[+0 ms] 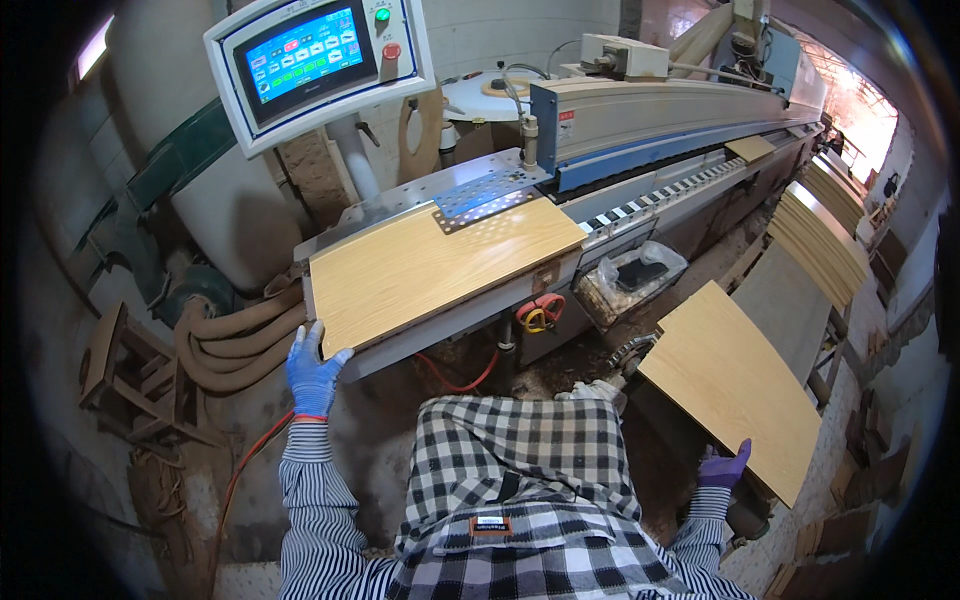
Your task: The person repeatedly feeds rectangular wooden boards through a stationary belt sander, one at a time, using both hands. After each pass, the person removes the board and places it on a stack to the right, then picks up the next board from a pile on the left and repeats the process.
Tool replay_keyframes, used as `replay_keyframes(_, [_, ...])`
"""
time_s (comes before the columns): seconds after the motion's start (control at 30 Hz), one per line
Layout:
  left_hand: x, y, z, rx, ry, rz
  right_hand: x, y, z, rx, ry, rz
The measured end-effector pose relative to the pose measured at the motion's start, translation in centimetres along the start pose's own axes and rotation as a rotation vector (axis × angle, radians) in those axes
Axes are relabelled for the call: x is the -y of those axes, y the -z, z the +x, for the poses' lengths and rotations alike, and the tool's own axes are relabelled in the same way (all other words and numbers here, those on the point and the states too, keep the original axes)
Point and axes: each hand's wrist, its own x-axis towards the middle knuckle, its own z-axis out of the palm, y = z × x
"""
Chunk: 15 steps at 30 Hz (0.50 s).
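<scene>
A light wood-grain board [440, 270] lies flat on the machine's infeed table, its far edge next to a perforated plate. My left hand [314, 370], in a blue glove, grips its near left corner, with thumb and fingers at the two edges. To my right, a second wood-grain board [740, 380] lies slanted over a stack. My right hand [724, 466], in a purple glove, holds that board's near edge; the thumb shows at the top and the other fingers are mostly hidden beneath.
A control panel [320, 65] with a lit screen stands at the upper left. The long machine [680, 130] runs away to the right, with a small board [750, 149] on it. Stacked panels [815, 245] stand at right. Hoses [240, 340] and a wooden stool [140, 375] are at left.
</scene>
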Motion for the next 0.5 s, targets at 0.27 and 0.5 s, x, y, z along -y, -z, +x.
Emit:
replay_keyframes(0.27, [-3.9,-5.0,1.5,0.042,-0.106,-0.004,1.7,2.9,1.9,0.002,0.028,0.052])
replay_keyframes(0.5, [-4.2,-6.3,1.0,0.026,-0.436,0.149,4.3,4.1,0.4,0.087,0.011,-0.098])
